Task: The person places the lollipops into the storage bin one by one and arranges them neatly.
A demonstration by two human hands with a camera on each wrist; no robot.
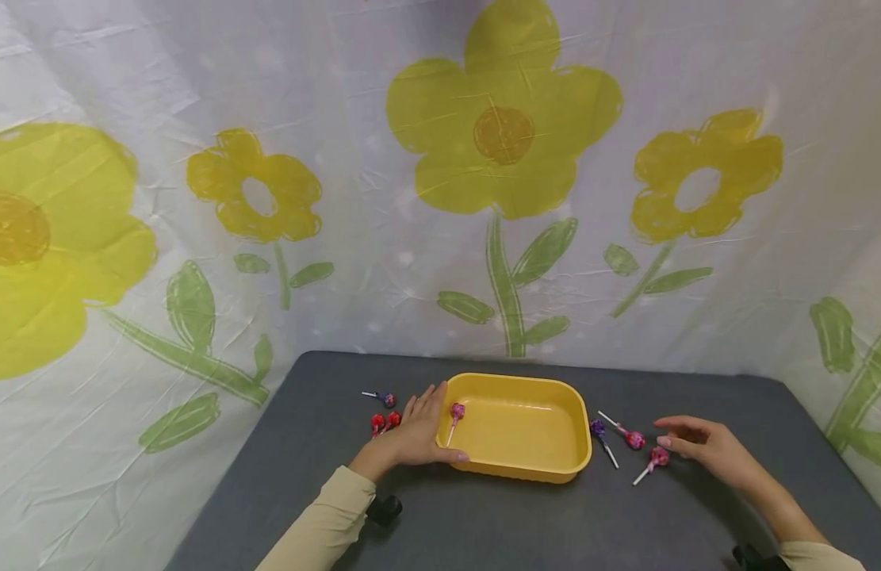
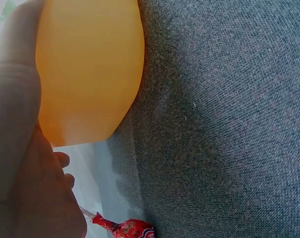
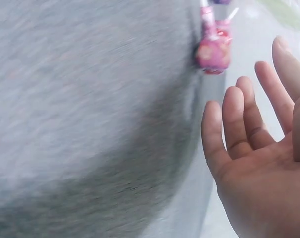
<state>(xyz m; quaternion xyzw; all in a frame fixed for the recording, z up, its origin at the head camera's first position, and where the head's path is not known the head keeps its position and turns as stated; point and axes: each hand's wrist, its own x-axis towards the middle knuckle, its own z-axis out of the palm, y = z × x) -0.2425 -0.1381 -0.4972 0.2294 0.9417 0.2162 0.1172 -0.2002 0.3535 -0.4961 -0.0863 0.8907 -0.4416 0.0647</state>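
Note:
A yellow tray (image 1: 529,468) stands on the table, with a pink lollipop (image 1: 457,411) inside near its left end. My left hand (image 1: 417,432) rests against the tray's left side, fingers along the rim and thumb at the front corner. To the right, my right hand (image 1: 711,450) hovers beside a pink lollipop (image 1: 658,457), fingers relaxed and holding nothing. Another pink lollipop (image 1: 633,439) and a purple one (image 1: 598,429) lie between that hand and the tray. In the right wrist view the right hand (image 3: 264,148) is spread near a pink lollipop (image 3: 213,55).
Left of the tray lie red lollipops (image 1: 377,423), partly behind the left hand, and a blue-purple lollipop (image 1: 389,400) farther back. A grey cloth-covered table (image 1: 483,523) carries everything. Behind it hangs a white curtain (image 1: 369,238) with yellow flowers.

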